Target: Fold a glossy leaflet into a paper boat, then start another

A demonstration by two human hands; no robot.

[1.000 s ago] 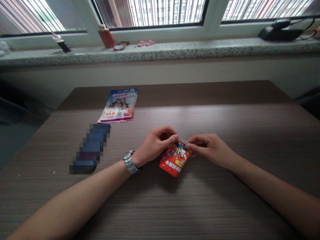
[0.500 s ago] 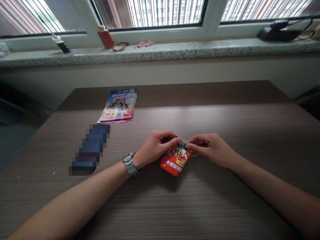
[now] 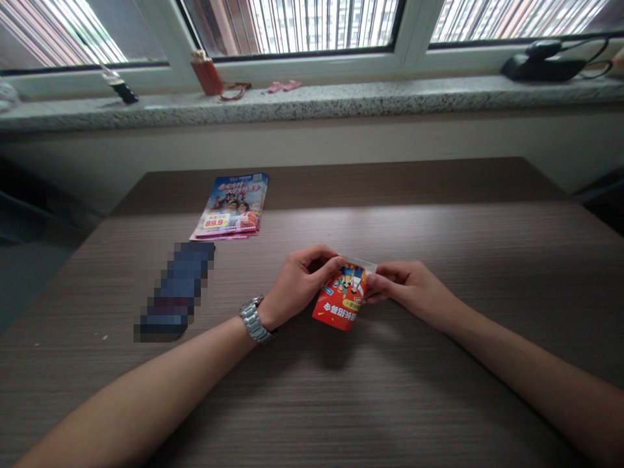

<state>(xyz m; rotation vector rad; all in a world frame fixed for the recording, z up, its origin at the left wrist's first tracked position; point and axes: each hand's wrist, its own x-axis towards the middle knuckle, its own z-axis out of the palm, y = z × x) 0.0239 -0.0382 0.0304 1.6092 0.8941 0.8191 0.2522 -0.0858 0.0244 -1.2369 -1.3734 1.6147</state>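
Observation:
A red folded leaflet (image 3: 341, 299) with cartoon figures and upside-down print is held above the table between my hands. My left hand (image 3: 309, 283) pinches its upper left edge between thumb and fingers; a metal watch (image 3: 256, 320) is on that wrist. At the leaflet's right edge, my right hand (image 3: 404, 286) grips with thumb and fingertips. A pale strip shows along the leaflet's top edge. What lies behind the leaflet is hidden, as are some fingertips.
Several colourful flyers (image 3: 231, 208) are stacked at the back left of the wooden table (image 3: 439, 377). Nearer lies a dark pixelated object (image 3: 175, 292). On the stone sill (image 3: 365, 101) are a red case (image 3: 207, 75), pink items (image 3: 284, 86) and a black device (image 3: 543, 62).
The leaflet has turned to face me more squarely and its lower end has risen slightly. My right hand has shifted slightly from its top corner onto the right edge.

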